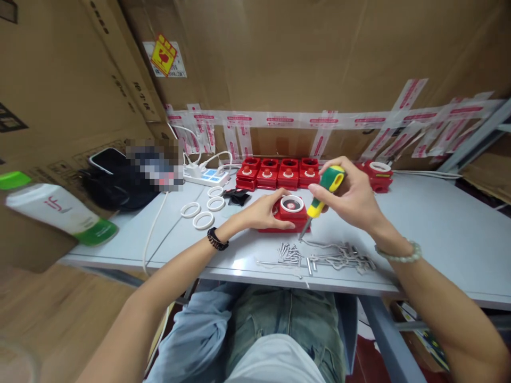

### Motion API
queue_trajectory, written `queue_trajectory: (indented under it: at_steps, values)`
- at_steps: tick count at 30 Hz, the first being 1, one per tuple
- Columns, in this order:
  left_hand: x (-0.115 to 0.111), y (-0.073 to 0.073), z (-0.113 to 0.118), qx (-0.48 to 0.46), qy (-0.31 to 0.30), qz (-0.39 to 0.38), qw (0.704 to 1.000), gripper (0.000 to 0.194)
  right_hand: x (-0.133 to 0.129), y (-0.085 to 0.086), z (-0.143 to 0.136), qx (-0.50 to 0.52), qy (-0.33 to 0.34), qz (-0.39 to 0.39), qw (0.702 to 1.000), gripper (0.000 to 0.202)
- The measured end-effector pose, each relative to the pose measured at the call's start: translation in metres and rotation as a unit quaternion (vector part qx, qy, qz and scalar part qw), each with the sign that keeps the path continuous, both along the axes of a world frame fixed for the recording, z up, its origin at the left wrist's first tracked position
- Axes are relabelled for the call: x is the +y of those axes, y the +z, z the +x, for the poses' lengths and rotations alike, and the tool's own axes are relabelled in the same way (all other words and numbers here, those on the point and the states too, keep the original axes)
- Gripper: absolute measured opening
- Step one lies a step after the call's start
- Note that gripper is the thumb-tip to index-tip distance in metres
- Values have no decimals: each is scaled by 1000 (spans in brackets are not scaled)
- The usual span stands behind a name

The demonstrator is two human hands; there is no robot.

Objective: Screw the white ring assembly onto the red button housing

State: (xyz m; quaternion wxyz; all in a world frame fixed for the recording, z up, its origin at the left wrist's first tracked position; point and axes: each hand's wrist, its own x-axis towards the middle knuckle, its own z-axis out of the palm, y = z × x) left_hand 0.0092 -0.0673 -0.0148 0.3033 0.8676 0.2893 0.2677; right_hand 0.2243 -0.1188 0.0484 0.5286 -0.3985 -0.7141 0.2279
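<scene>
My left hand (pixel 268 211) is closed around the left side of a red plastic housing (pixel 285 221) on the table. A white ring (pixel 293 204) sits on top of that housing. In my right hand (pixel 347 194) is a screwdriver (pixel 321 194) with a green and yellow handle. Its shaft points down and left, the tip near the tabletop beside the housing's front right corner. Just below the tip lies a pile of small metal screws (pixel 290 254). Right of them, metal pins and pale strings (pixel 343 259) lie tangled together.
Several red housings (pixel 278 174) stand in a row at the back; another (pixel 379 178) is to the right. Loose white rings (pixel 203 220) and a black packet (pixel 238 197) lie at left. Beyond are a power strip (pixel 206 177), a white cable (pixel 155 234) and a bottle (pixel 59 210).
</scene>
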Motion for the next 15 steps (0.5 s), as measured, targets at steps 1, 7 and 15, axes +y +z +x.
queue_trajectory:
  at_steps: [1, 7, 15]
  values:
    - [0, 0, 0, -3, -3, 3, 1000, 71, -1, -5, -3, -11, 5, -1, 1000, 38]
    - [0, 0, -1, -7, -11, 10, 1000, 73, -1, -17, -10, -41, 9, 5, 999, 33]
    - [2, 3, -15, 9, -20, -8, 1000, 73, 4, -16, -9, 33, -21, -10, 999, 38]
